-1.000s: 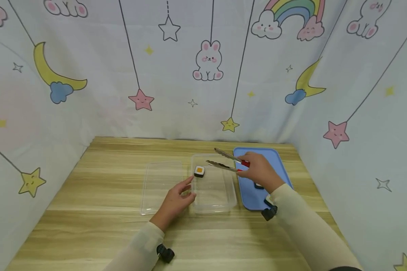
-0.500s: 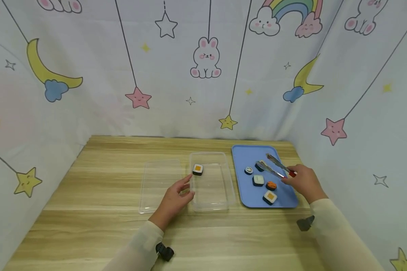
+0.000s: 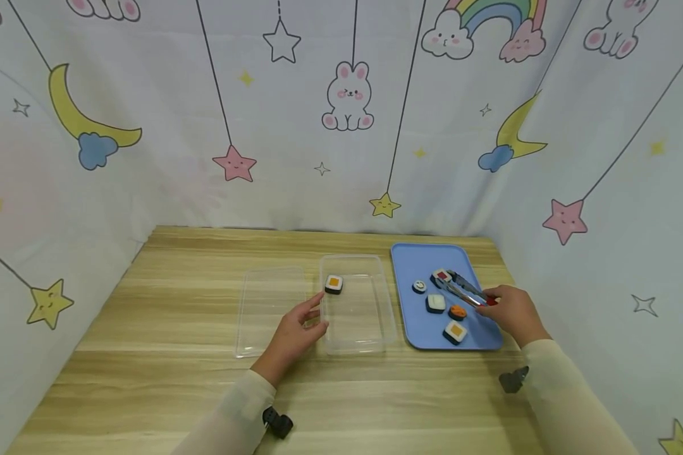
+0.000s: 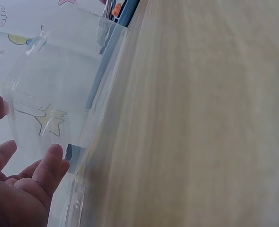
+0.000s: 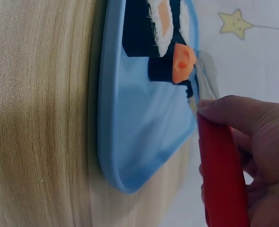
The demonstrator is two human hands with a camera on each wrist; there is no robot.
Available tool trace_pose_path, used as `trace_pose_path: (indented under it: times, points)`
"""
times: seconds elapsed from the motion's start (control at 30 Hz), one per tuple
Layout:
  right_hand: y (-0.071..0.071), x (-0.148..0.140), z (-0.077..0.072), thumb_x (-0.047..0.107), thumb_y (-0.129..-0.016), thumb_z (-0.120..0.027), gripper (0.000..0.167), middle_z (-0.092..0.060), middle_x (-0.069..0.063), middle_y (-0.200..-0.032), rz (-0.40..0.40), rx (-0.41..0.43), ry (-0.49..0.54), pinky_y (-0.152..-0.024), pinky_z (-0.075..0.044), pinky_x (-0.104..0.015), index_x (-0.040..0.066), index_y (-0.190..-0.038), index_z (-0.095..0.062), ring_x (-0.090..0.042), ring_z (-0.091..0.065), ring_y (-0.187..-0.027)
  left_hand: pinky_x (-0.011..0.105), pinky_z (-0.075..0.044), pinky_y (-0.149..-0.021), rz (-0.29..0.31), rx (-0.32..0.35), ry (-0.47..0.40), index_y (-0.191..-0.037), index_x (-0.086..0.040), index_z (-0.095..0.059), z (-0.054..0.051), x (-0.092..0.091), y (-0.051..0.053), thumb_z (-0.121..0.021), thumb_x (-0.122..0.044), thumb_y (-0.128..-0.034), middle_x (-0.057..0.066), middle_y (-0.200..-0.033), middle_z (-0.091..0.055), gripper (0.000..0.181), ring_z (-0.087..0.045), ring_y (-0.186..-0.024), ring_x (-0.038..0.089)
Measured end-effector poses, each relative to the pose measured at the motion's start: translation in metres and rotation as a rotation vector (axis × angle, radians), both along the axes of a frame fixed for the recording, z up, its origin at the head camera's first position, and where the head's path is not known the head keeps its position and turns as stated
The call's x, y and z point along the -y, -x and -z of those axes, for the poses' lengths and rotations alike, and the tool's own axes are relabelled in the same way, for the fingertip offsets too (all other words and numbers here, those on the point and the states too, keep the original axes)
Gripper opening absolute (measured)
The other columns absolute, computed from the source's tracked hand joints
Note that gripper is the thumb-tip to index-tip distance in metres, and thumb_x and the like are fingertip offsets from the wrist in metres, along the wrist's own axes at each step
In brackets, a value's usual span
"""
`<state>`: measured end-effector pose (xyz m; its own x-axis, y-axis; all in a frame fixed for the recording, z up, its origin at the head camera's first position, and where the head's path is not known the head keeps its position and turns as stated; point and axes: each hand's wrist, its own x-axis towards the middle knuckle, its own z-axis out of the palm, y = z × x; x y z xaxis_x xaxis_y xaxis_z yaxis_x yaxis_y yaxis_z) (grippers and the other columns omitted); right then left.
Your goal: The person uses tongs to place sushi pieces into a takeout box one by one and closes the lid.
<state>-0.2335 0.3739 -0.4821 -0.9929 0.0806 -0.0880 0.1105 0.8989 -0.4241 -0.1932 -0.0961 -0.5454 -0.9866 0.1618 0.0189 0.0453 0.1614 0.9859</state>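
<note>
My right hand grips red-handled metal tongs above the right side of the blue tray. The tips of the tongs reach a toy sushi roll with a red centre; whether they press it firmly is too small to tell. Red handle and curled fingers fill the lower right of the right wrist view. My left hand rests its loosely extended fingers at the left wall of a clear plastic box. Inside that box, at its back left, lies a sushi roll with an orange square centre.
Also on the tray are a small smiley-faced roll, a white-topped piece, an orange-topped piece and another orange-centred roll. A clear lid lies left of the box on the wooden table.
My right hand has moved right with the tongs, from over the box to the tray. The tongs' arms have drawn closer together at the red-centred roll. My left hand stays put.
</note>
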Motion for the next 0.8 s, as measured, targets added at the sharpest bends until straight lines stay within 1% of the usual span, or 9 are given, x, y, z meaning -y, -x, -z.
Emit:
trace_pose_path:
  times: [0.1, 0.2, 0.27, 0.37, 0.47, 0.57, 0.67, 0.8]
  points:
    - [-0.001, -0.001, 0.000, 0.025, -0.084, -0.087, 0.056, -0.066, -0.029, -0.125, -0.013, -0.013, 0.002, -0.090, -0.053, -0.056, -0.008, -0.126, -0.070, -0.038, -0.061, -0.100, 0.047, -0.054, -0.101, 0.003, 0.000, -0.006, -0.154, -0.012, -0.052, -0.001, 0.000, -0.001, -0.073, -0.006, -0.0939, 0.013, -0.159, -0.046, 0.064, -0.057, -0.134, 0.037]
    - [-0.003, 0.000, -0.003, 0.024, -0.085, -0.087, 0.054, -0.066, -0.030, -0.125, -0.017, -0.025, 0.002, -0.089, -0.053, -0.056, -0.008, -0.126, -0.070, -0.038, -0.060, -0.100, 0.046, -0.055, -0.101, 0.002, 0.001, -0.007, -0.154, -0.011, -0.052, 0.000, 0.000, -0.002, -0.073, -0.005, -0.0940, 0.014, -0.158, -0.046, 0.064, -0.057, -0.134, 0.037]
    - [-0.003, 0.001, -0.008, 0.024, -0.086, -0.086, 0.054, -0.065, -0.030, -0.126, -0.011, -0.022, 0.007, -0.089, -0.053, -0.055, -0.007, -0.127, -0.070, -0.039, -0.059, -0.100, 0.046, -0.055, -0.100, -0.003, 0.001, -0.002, -0.154, -0.011, -0.052, 0.000, -0.001, -0.001, -0.073, -0.005, -0.0938, 0.014, -0.158, -0.047, 0.064, -0.057, -0.134, 0.037]
    - [-0.003, 0.005, -0.015, 0.024, -0.088, -0.085, 0.054, -0.063, -0.030, -0.129, 0.005, -0.012, 0.025, -0.091, -0.053, -0.055, -0.006, -0.129, -0.069, -0.040, -0.058, -0.103, 0.045, -0.054, -0.101, -0.009, 0.012, 0.000, -0.154, -0.014, -0.053, -0.001, -0.001, -0.001, -0.074, -0.006, -0.0936, 0.010, -0.159, -0.047, 0.064, -0.058, -0.134, 0.035]
    - [-0.002, 0.010, -0.023, 0.026, -0.088, -0.084, 0.055, -0.062, -0.030, -0.131, 0.002, -0.018, 0.033, -0.092, -0.054, -0.055, -0.004, -0.131, -0.069, -0.041, -0.058, -0.106, 0.046, -0.054, -0.102, -0.011, 0.013, -0.002, -0.154, -0.014, -0.052, -0.001, -0.001, 0.000, -0.073, -0.007, -0.0937, 0.010, -0.159, -0.046, 0.065, -0.057, -0.134, 0.034]
    - [0.001, 0.016, -0.030, 0.030, -0.088, -0.084, 0.058, -0.063, -0.029, -0.131, -0.022, -0.041, 0.030, -0.090, -0.055, -0.054, -0.003, -0.133, -0.068, -0.041, -0.059, -0.107, 0.045, -0.054, -0.101, -0.006, 0.015, -0.012, -0.155, -0.014, -0.052, 0.000, -0.001, 0.000, -0.073, -0.006, -0.0939, 0.010, -0.159, -0.046, 0.065, -0.057, -0.134, 0.035]
    - [0.004, 0.024, -0.037, 0.032, -0.088, -0.085, 0.059, -0.063, -0.029, -0.131, -0.067, -0.079, 0.021, -0.087, -0.057, -0.052, -0.002, -0.133, -0.068, -0.040, -0.062, -0.106, 0.045, -0.055, -0.101, -0.003, 0.015, -0.014, -0.155, -0.013, -0.051, 0.000, -0.001, 0.000, -0.073, -0.004, -0.0939, 0.009, -0.160, -0.045, 0.065, -0.057, -0.134, 0.036]
    - [0.007, 0.040, -0.047, 0.028, -0.087, -0.085, 0.054, -0.066, -0.027, -0.127, -0.136, -0.137, 0.045, -0.079, -0.059, -0.046, 0.000, -0.131, -0.071, -0.038, -0.065, -0.101, 0.045, -0.055, -0.101, 0.003, 0.010, -0.015, -0.155, -0.013, -0.051, 0.001, -0.001, 0.000, -0.073, -0.004, -0.0938, 0.009, -0.160, -0.045, 0.065, -0.057, -0.134, 0.036]
